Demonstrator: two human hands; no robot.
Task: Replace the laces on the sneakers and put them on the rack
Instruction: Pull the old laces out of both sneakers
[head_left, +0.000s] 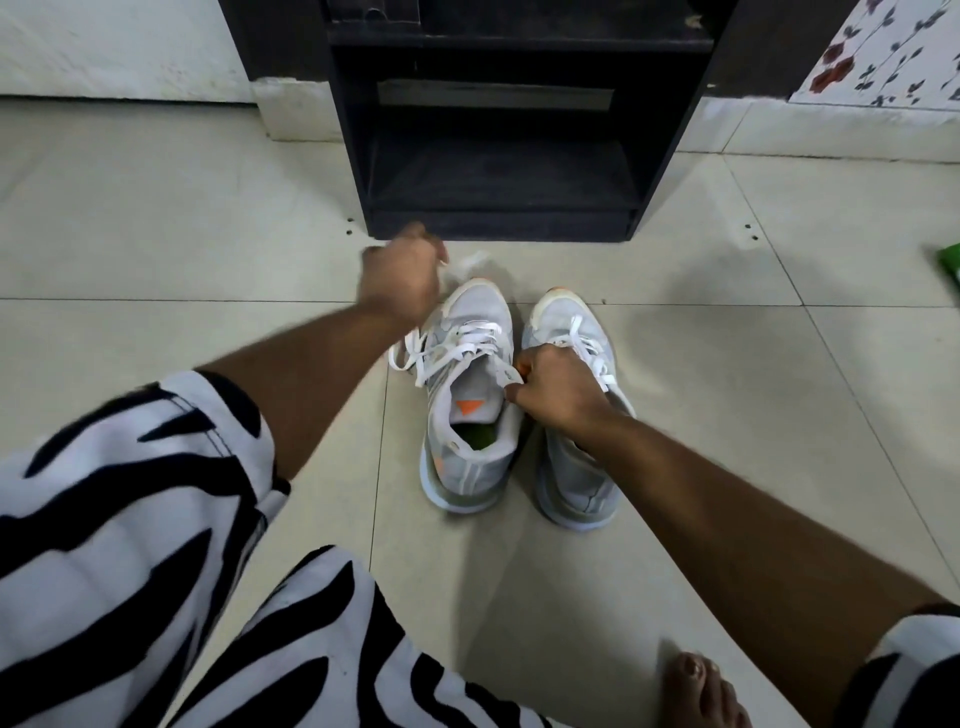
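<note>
Head view looks down at your two arms reaching over a pair of grey sneakers on the floor. Your left hand (402, 278) is raised beyond the toe of the left sneaker (470, 400), its fingers curled round the end of a white lace (457, 345) that it holds up and away to the far left; the hand is blurred, so the exact grip is hard to read. Your right hand (558, 392) sits between the two shoes, fingers closed on the lace at the top eyelets, just above the left sneaker's tongue and in front of the right sneaker (576, 415).

As for progress, white laces cross the eyelets of both shoes. On the left one the lace looks loose and untied, with a slack loop hanging off its left side, so you seem to be in the middle of working it through. Whether these are the old laces or the new ones cannot be told. Neither sneaker is on the rack (501, 156), so that step is left for both.

That rack is a dark, low set of shelves standing just beyond the shoes. The floor (727, 364) is pale tile with thin joints. A white wall runs along the far left, a flowered cloth (883, 52) shows at the far right, and a green thing (950, 267) pokes in at the right edge.
</note>
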